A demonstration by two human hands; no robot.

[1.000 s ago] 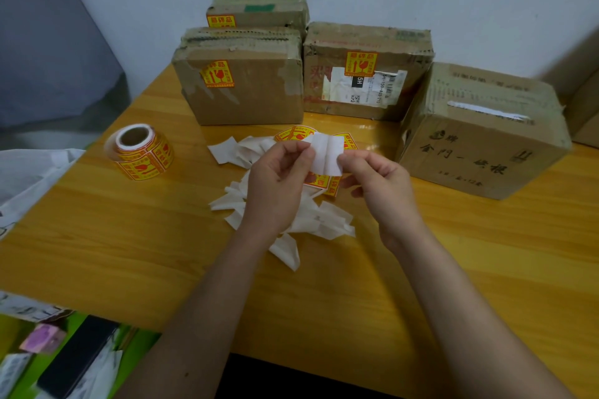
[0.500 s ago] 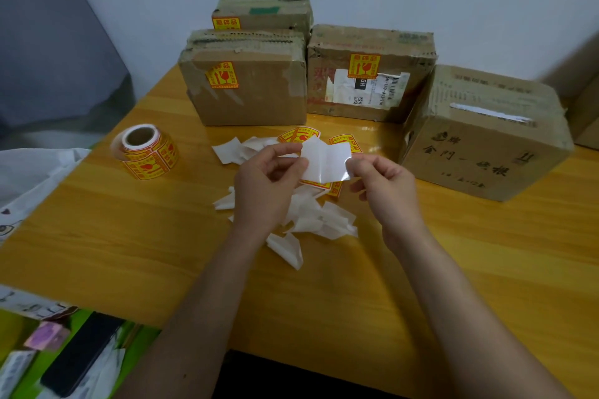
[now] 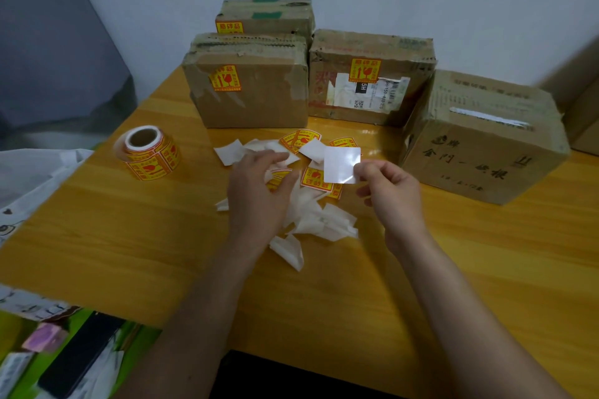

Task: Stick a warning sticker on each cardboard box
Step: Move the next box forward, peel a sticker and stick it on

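Right hand (image 3: 393,196) pinching white square (image 3: 342,164), raised. Left hand (image 3: 257,191) at 9 o'clock, pinching yellow sticker (image 3: 279,175) over scraps (image 3: 319,219).

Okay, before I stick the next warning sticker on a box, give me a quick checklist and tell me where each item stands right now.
1. Sticker in hand: cannot tell. The right hand pinches a white glossy square; it could be a sticker seen from the back or bare backing.
2. Left hand free: not ok, it rests on the paper scraps with a sticker at its fingertips.
3. Target box: ok. The right-hand box shows no warning sticker on its visible faces.
4. Other three boxes labelled: ok, each shows a yellow sticker.
5. Spare stickers: ok, the roll stands on the table.
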